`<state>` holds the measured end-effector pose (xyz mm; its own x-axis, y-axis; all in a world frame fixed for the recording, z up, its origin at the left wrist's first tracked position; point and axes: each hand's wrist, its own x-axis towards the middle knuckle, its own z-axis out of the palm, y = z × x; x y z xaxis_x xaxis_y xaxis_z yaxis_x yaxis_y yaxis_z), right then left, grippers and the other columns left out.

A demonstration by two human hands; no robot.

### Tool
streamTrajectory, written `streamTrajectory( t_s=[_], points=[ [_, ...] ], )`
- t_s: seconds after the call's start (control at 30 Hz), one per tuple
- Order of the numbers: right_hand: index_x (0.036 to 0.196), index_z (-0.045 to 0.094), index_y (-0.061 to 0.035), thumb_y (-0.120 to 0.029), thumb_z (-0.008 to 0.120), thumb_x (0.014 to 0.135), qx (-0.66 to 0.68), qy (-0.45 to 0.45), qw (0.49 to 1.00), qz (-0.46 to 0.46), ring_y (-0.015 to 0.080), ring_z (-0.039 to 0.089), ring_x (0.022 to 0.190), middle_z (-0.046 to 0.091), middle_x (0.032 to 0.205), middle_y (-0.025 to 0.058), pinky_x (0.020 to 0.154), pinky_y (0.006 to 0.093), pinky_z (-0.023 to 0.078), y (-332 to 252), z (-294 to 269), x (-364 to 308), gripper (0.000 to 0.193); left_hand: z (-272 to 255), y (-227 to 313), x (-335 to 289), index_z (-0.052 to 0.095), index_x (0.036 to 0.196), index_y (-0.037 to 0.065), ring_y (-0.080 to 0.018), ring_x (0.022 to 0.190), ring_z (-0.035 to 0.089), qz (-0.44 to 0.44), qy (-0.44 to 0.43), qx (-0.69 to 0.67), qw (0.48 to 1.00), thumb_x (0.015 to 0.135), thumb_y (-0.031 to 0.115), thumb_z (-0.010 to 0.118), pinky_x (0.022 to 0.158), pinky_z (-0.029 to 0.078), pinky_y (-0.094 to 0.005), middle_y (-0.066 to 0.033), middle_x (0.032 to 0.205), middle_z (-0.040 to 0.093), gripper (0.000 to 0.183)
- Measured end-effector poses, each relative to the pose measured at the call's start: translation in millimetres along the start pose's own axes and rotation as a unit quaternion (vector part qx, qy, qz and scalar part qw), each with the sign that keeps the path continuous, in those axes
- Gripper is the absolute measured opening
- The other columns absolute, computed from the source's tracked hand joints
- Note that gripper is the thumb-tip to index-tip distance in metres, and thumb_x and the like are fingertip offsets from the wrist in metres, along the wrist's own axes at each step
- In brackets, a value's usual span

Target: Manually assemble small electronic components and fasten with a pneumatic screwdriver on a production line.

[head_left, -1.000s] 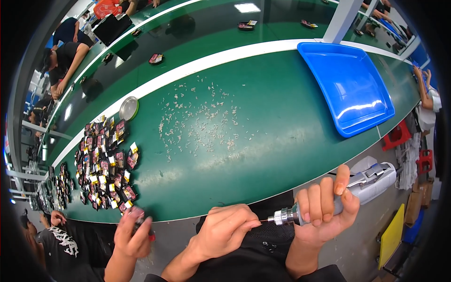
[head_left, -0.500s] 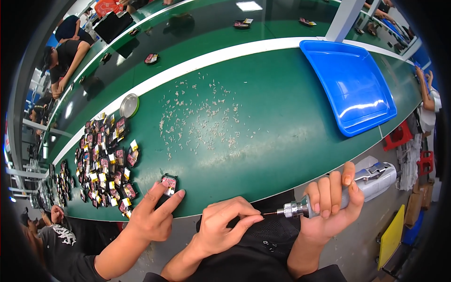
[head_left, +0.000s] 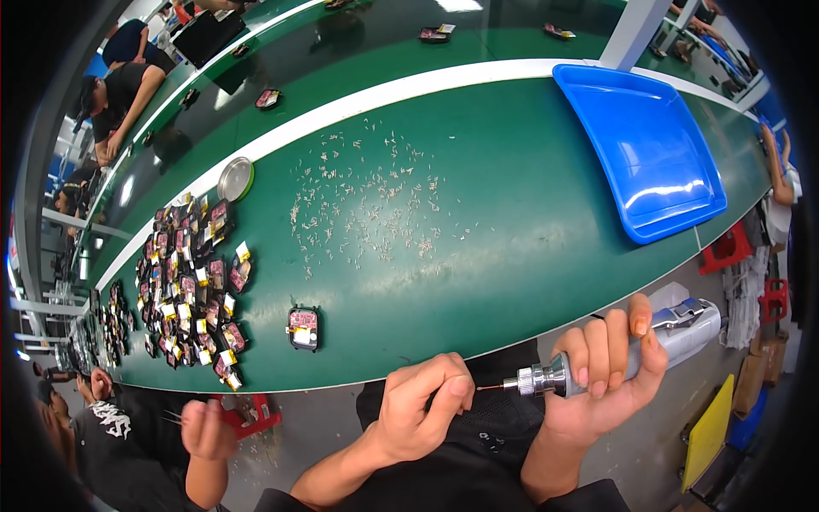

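My right hand (head_left: 601, 367) is wrapped around a silver electric screwdriver (head_left: 687, 334), its thin bit pointing left. Close to the bit's tip is my left hand (head_left: 424, 405), thumb and fingers pinched; whatever is between them is too small or hidden to make out. On the green table, beyond my left hand and to its left, lies a small black device housing (head_left: 304, 328) with a pinkish-red circuit board and a white-and-yellow piece on it. A co-worker's hand (head_left: 207, 431) is off the table edge at the lower left, with thin tweezers (head_left: 173, 417) beside it.
Many tiny screw-like pieces (head_left: 375, 205) are scattered mid-table. At left stands a heap of similar housings (head_left: 183, 290) beside a round metal dish (head_left: 235, 179). A blue tray (head_left: 657, 162) sits at the right. Behind a white rail, more housings (head_left: 437, 33) rest on a dark green belt.
The co-worker's hand has left the single housing and drawn back to the lower left. My left hand has shifted slightly, its fingers more curled. My right hand keeps hold of the screwdriver.
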<state>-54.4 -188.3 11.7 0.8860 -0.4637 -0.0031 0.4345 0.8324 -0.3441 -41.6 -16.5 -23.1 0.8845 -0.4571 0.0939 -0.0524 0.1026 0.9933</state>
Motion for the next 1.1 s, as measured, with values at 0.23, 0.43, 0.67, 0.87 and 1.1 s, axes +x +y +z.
streamTrajectory(
  t_s=[0.23,0.43,0.67,0.87,1.1],
  points=[
    [0.094,0.045,-0.0048,-0.016,0.046,0.094,0.004,-0.028,1.0,0.002,0.0082,0.036,0.044,0.037,0.053,-0.0011,0.049,0.0259,0.036,-1,-1,1,0.011,-2,-8,1,0.051,0.087,-0.004,-0.0121,0.063,0.051,0.042,-0.011,-0.047,0.998,0.093,-0.001,0.051,0.055,0.045,-0.0244,-0.0124,0.082,0.057,0.007],
    [0.093,0.043,-0.0057,-0.017,0.046,0.095,0.018,-0.023,1.0,-0.004,0.0082,0.036,0.044,0.036,0.055,-0.0012,0.049,0.0257,0.035,-4,4,1,0.012,-2,-4,2,0.054,0.089,-0.005,-0.0126,0.069,0.056,-0.018,0.021,-0.191,0.981,0.092,0.001,0.057,0.059,0.047,-0.0227,-0.0158,0.086,0.06,0.007],
    [0.095,0.048,-0.0069,-0.02,0.04,0.094,0.051,0.008,0.999,-0.007,0.0117,0.041,0.044,0.039,0.052,-0.0007,0.053,0.03,0.039,0,11,-1,0.015,-1,-4,2,0.053,0.086,-0.005,-0.0233,0.066,0.059,-0.033,-0.009,-0.238,0.971,0.097,0.016,0.051,0.05,0.049,-0.0293,-0.0168,0.076,0.056,0.023],
    [0.096,0.049,-0.0072,-0.021,0.04,0.094,0.029,-0.008,1.0,0.003,0.0115,0.041,0.045,0.041,0.052,-0.0007,0.053,0.0296,0.039,3,8,-3,0.016,2,-3,-2,0.055,0.09,-0.005,-0.0153,0.065,0.054,-0.031,-0.021,-0.275,0.961,0.098,0.013,0.05,0.06,0.047,-0.0266,-0.0169,0.085,0.06,0.021],
    [0.096,0.047,-0.007,-0.02,0.039,0.095,0.043,-0.003,0.999,0.007,0.0116,0.041,0.045,0.04,0.053,-0.0006,0.053,0.0295,0.039,7,9,-3,0.016,1,-3,-1,0.054,0.088,-0.005,-0.0136,0.065,0.053,-0.044,-0.023,-0.297,0.954,0.099,0.013,0.048,0.058,0.046,-0.0251,-0.0139,0.083,0.058,0.022]
  ],
)
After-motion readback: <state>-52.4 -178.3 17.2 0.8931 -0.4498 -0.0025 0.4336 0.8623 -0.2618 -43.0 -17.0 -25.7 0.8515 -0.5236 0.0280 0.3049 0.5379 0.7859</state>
